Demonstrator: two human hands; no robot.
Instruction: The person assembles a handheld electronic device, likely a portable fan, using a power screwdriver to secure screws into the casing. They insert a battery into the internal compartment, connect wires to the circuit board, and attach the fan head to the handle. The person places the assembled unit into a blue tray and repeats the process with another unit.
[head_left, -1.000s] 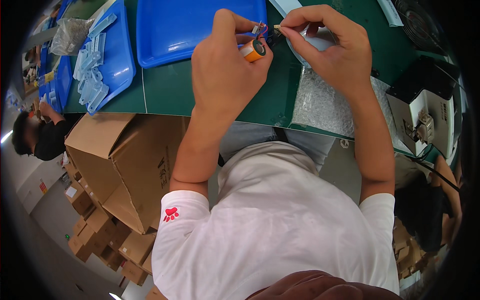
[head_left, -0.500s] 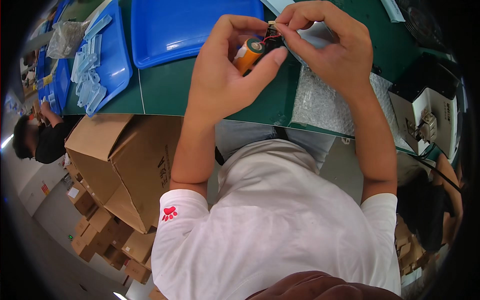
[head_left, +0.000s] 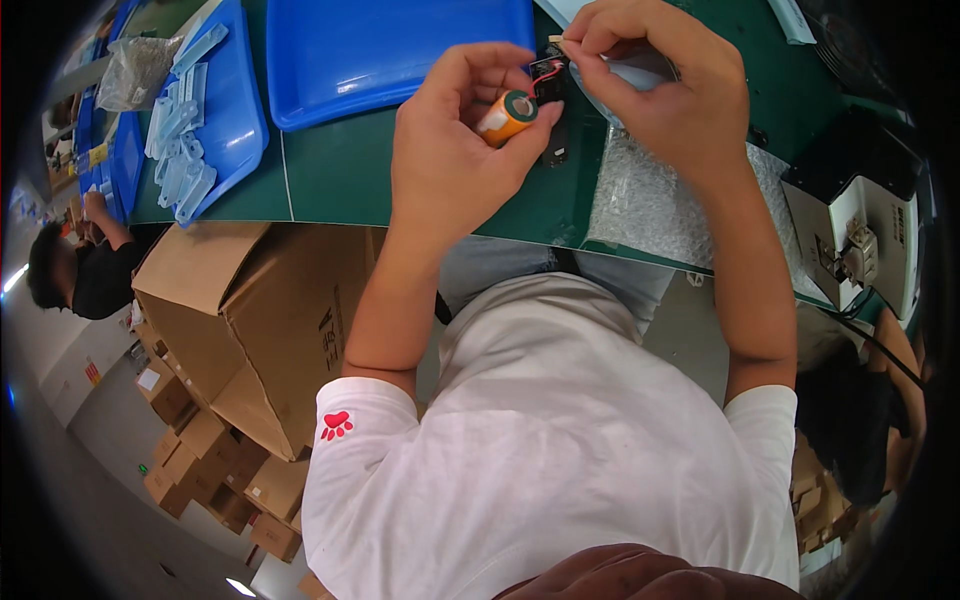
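Note:
My left hand [head_left: 440, 150] is closed around an orange cylindrical battery [head_left: 497, 124] with a dark green end, between thumb and fingers. Red wires [head_left: 546, 73] run from the battery's end toward a small black board-like part [head_left: 550, 88] just beyond my left fingertips. At that part's far end, the thumb and index finger of my right hand [head_left: 675, 95] pinch a small pale piece [head_left: 555, 39], mostly covered by the fingertips. Below the black part, another slim black piece [head_left: 558, 150] shows beside my left thumb on the green table [head_left: 340, 180].
A blue tray [head_left: 400, 108] lies beyond my left hand; another blue tray [head_left: 243, 130] at left bears several translucent pieces [head_left: 180, 150]. Bubble wrap [head_left: 650, 200] and a black-and-white device [head_left: 880, 240] are at right. A cardboard box [head_left: 270, 320] stands lower left. Other people work at both sides.
My left hand has shifted slightly down and right with the battery, its fingers loosening from the black part, more of which now shows. My right hand keeps its pinch.

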